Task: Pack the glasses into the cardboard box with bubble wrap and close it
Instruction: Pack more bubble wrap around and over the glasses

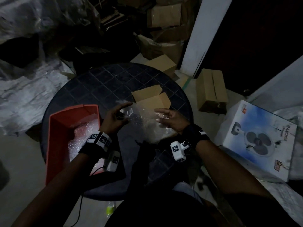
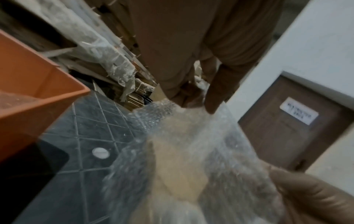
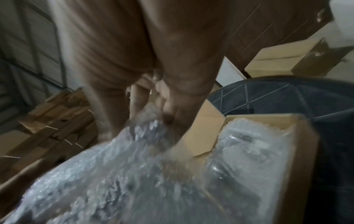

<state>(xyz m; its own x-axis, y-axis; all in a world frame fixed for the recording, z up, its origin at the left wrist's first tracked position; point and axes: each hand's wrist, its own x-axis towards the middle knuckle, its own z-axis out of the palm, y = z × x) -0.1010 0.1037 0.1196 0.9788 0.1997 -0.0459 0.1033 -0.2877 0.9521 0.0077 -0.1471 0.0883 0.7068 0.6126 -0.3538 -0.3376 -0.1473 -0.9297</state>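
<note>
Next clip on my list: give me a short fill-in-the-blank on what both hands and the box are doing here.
1. Both hands, the left hand and the right hand, hold a sheet of ____ between them.
2. The cardboard box on the round table has its flaps ____.
3. The bin by the left hand is coloured ____.
4. In the right wrist view, the box already holds ____ inside.

Missing words: bubble wrap; open; red; bubble wrap
</note>
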